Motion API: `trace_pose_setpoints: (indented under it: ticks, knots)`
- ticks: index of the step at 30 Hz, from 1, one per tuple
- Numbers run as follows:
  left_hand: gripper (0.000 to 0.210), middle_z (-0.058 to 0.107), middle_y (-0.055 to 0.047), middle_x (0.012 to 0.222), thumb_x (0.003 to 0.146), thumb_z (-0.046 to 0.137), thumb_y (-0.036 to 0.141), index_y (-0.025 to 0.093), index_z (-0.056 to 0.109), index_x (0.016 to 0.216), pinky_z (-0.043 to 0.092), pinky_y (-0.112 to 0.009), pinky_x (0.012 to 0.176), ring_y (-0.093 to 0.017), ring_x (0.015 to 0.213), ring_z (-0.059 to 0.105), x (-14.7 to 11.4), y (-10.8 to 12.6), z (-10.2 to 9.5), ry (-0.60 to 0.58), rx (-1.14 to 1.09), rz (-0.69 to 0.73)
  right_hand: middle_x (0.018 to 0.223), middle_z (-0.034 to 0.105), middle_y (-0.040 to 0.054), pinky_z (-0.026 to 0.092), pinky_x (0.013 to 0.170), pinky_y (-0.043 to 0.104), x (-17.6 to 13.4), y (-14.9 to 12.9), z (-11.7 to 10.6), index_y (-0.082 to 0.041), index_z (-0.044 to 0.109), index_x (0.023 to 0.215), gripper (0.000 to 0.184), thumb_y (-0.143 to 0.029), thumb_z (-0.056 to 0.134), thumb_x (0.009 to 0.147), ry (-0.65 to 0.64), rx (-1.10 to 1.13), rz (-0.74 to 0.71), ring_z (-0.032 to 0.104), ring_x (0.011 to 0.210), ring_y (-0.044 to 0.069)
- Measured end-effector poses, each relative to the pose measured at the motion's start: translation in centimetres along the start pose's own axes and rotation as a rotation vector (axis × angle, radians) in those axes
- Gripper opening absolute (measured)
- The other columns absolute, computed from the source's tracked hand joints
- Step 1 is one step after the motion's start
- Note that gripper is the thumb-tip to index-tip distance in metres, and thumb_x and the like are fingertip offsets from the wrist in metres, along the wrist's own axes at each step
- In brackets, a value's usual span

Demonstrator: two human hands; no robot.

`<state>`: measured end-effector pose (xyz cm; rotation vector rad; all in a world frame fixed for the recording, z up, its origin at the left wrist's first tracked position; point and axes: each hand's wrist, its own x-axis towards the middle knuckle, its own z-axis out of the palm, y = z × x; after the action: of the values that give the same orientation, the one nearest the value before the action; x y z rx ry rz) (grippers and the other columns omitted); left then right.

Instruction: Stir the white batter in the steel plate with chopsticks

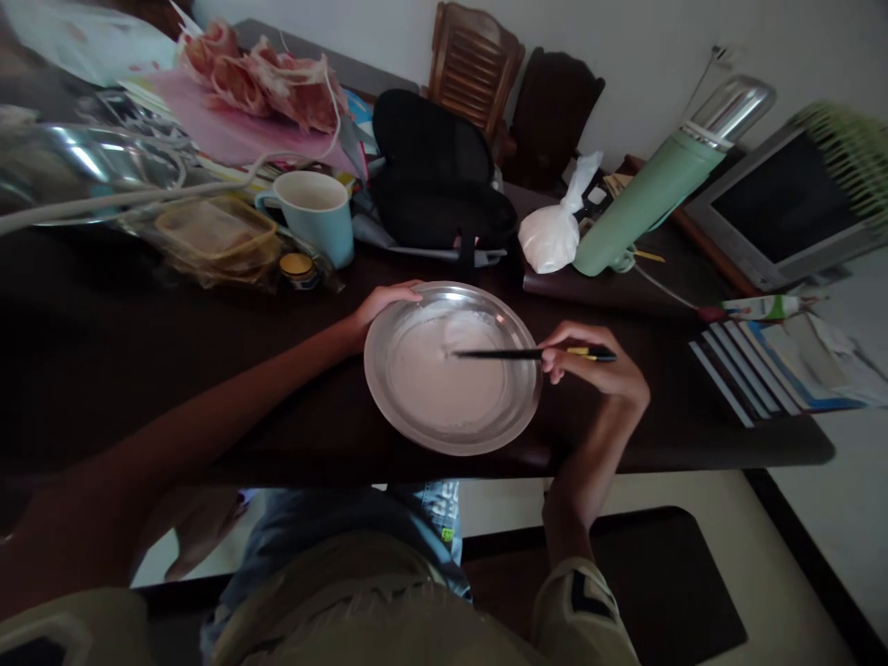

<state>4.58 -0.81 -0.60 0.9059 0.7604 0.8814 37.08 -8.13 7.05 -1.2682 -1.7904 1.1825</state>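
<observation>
A shiny metal bowl (380, 384) rests near the front edge of the dark table, holding a pale, whitish liquid mixture (444, 393). My left hand (385, 300) grips the bowl's far left rim, its thumb laid over the edge and the other fingers mostly hidden behind the wall. In my right hand (602, 363) are black chopsticks (499, 354) with gold marks near the top; I cannot tell whether there is one or two. They reach over the right rim, and their tips touch the mixture near the middle of the bowl.
Behind the bowl stand a light blue mug (319, 217), a small yellow-lidded jar (298, 270), a black bag (437, 176) and a tied bag of white powder (549, 239). A green thermos (652, 199) leans at right, near stacked books (756, 370). A large metal basin (90, 166) sits far left.
</observation>
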Motion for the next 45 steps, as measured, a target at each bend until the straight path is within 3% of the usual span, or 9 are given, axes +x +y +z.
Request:
trace_pose_setpoints:
  ticks: [7, 12, 17, 21, 25, 30, 34, 38, 45]
  knots:
    - [0.031, 0.072, -0.005, 0.098, 0.071, 0.058, 0.015, 0.014, 0.071, 0.099, 0.046, -0.033, 0.085, -0.021, 0.092, 0.063, 0.0, 0.2, 0.3, 0.014, -0.026, -0.008, 0.056, 0.065, -0.0016, 0.049, 0.044, 0.023, 0.0, -0.1, -0.1, -0.019, 0.067, 0.068, 0.023, -0.039, 0.074, 0.078, 0.25, -0.029, -0.04, 0.059, 0.044, 0.011]
    - [0.028, 0.07, -0.004, 0.094, 0.071, 0.059, 0.018, 0.017, 0.071, 0.097, 0.046, -0.033, 0.085, -0.021, 0.091, 0.064, 0.0, 0.1, 0.1, 0.015, 0.016, 0.019, 0.062, 0.067, 0.0017, 0.053, 0.05, 0.026, 0.0, -0.4, 0.2, -0.018, 0.07, 0.074, 0.024, -0.042, 0.075, 0.076, -0.1, -0.057, -0.014, 0.064, 0.051, 0.014]
    - [0.028, 0.071, -0.004, 0.092, 0.071, 0.06, 0.019, 0.016, 0.071, 0.097, 0.047, -0.032, 0.08, -0.021, 0.085, 0.063, 0.1, 0.0, 0.0, 0.01, -0.019, -0.013, 0.057, 0.065, -0.0008, 0.05, 0.046, 0.023, -0.1, -0.3, 0.0, -0.02, 0.068, 0.068, 0.025, -0.041, 0.072, 0.08, 0.228, -0.039, -0.073, 0.06, 0.046, 0.011]
    - [0.026, 0.071, -0.004, 0.089, 0.07, 0.061, 0.018, 0.017, 0.07, 0.094, 0.047, -0.031, 0.078, -0.019, 0.082, 0.063, 0.1, 0.0, 0.0, 0.023, -0.023, 0.001, 0.061, 0.067, 0.0014, 0.052, 0.047, 0.025, -0.1, -0.3, 0.1, -0.018, 0.071, 0.074, 0.024, -0.041, 0.073, 0.079, -0.05, -0.047, -0.003, 0.062, 0.049, 0.014]
    - [0.026, 0.07, -0.004, 0.093, 0.072, 0.06, 0.02, 0.018, 0.07, 0.095, 0.047, -0.032, 0.08, -0.02, 0.085, 0.064, -0.1, 0.0, 0.0, 0.005, -0.014, 0.004, 0.056, 0.064, 0.0001, 0.048, 0.042, 0.024, 0.0, -0.4, 0.2, -0.019, 0.069, 0.069, 0.025, -0.041, 0.072, 0.08, 0.244, -0.023, -0.04, 0.058, 0.043, 0.012]
    - [0.026, 0.07, -0.005, 0.093, 0.07, 0.061, 0.019, 0.016, 0.07, 0.094, 0.046, -0.032, 0.081, -0.02, 0.086, 0.063, -0.1, -0.1, -0.1, 0.006, -0.006, 0.033, 0.06, 0.067, 0.0015, 0.052, 0.048, 0.025, 0.1, -0.6, 0.6, -0.018, 0.071, 0.073, 0.025, -0.042, 0.072, 0.08, -0.082, -0.021, -0.008, 0.062, 0.05, 0.013]
    - [0.024, 0.07, -0.003, 0.088, 0.071, 0.06, 0.019, 0.016, 0.07, 0.093, 0.046, -0.031, 0.079, -0.019, 0.083, 0.063, -0.2, -0.1, -0.1, -0.005, -0.022, 0.031, 0.058, 0.065, -0.0004, 0.049, 0.045, 0.023, 0.3, -0.6, 0.7, -0.019, 0.07, 0.071, 0.023, -0.04, 0.071, 0.082, 0.193, 0.011, -0.05, 0.059, 0.046, 0.011]
    - [0.023, 0.069, -0.002, 0.086, 0.07, 0.06, 0.017, 0.016, 0.069, 0.091, 0.047, -0.029, 0.076, -0.017, 0.079, 0.063, -0.2, -0.1, -0.1, 0.006, -0.016, 0.015, 0.063, 0.067, 0.0013, 0.052, 0.052, 0.026, 0.4, -0.7, 0.9, -0.018, 0.071, 0.075, 0.022, -0.04, 0.071, 0.082, -0.07, -0.005, -0.046, 0.063, 0.053, 0.014]
    - [0.024, 0.07, -0.004, 0.086, 0.069, 0.061, 0.018, 0.016, 0.071, 0.09, 0.047, -0.028, 0.074, -0.018, 0.08, 0.063, 0.1, -0.3, -0.3, -0.002, -0.012, 0.028, 0.061, 0.066, 0.0007, 0.052, 0.05, 0.026, 0.1, -0.6, 0.5, -0.02, 0.07, 0.071, 0.023, -0.041, 0.071, 0.08, 0.109, -0.025, -0.051, 0.063, 0.051, 0.014]
